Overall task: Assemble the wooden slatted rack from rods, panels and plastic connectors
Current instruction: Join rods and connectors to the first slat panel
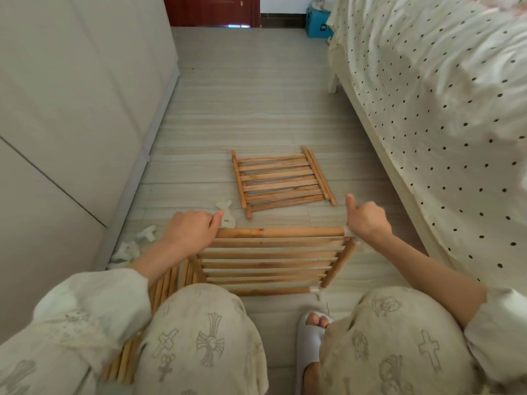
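Head view, tiled floor [251,109], bed [442,95], wardrobe [71,95]

Tan wooden rack [271,260], cream bedsheet [445,109] black-dotted, white connectors [125,249], dark-red door [211,10]

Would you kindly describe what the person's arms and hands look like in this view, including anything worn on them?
Both hands, the left hand and the right hand, are bare: no gloves, rings or watch show. Each forearm is uncovered, with a loose cream sleeve pushed up near the elbow. The fabric carries a faint printed pattern.
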A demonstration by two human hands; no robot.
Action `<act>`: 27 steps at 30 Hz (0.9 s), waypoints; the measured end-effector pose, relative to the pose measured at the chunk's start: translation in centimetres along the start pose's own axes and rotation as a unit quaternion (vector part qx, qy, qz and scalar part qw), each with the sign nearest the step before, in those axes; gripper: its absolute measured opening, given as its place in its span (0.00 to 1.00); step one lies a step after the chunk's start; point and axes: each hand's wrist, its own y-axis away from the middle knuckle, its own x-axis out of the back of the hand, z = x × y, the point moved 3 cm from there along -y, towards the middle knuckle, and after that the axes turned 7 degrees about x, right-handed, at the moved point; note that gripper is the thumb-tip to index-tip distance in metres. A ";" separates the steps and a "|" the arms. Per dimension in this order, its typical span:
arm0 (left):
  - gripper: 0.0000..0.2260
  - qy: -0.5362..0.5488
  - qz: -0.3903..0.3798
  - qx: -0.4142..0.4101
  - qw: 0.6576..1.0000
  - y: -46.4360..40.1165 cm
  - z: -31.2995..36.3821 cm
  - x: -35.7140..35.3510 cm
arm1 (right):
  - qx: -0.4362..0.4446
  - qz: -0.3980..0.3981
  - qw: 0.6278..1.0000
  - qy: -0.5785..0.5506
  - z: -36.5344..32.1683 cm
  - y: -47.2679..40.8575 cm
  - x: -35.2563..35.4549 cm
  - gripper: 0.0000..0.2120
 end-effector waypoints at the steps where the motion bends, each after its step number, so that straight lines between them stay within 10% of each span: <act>1: 0.25 0.022 0.008 -0.003 1.000 -0.3 -0.3 0.1 | -0.001 0.011 1.000 -0.003 0.1 -0.2 0.2 0.30; 18: 0.25 0.207 0.042 0.102 0.972 -5.3 -1.2 -1.5 | 0.021 0.068 0.986 -0.152 1.0 -2.8 1.2 0.28; 22: 0.19 0.579 0.081 0.285 0.759 -7.1 -3.4 -2.7 | -0.070 0.078 0.867 -0.486 3.4 -2.3 0.6 0.30; 27: 0.16 0.768 0.031 0.352 0.534 -10.2 -2.7 -4.6 | -0.109 0.053 0.820 -0.559 5.0 -3.1 -3.4 0.31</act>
